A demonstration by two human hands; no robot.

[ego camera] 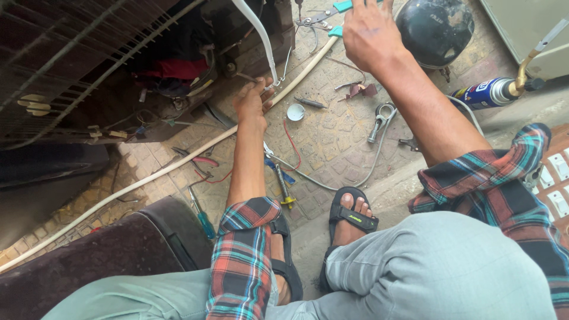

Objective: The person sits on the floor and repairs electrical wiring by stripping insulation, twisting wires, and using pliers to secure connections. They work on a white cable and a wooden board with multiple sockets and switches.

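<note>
My left hand [252, 104] reaches down to the paved floor beside the back of a dark appliance [89, 71] and pinches a thin metal tube [274, 89] where a white hose [256, 26] comes down. My right hand [370, 29] is raised at the top of the view, closed on teal-handled pliers [332, 12] whose metal jaws point left. A second long white hose [178, 160] runs diagonally across the floor under my left arm.
A black round compressor [435, 26] sits at the top right, a blue spray can [483, 93] beside it. Screwdrivers [203, 219], a small tube cutter [379, 121], a round lid [295, 112] and wires lie scattered on the tiles. My sandalled feet [351, 216] rest near the bottom.
</note>
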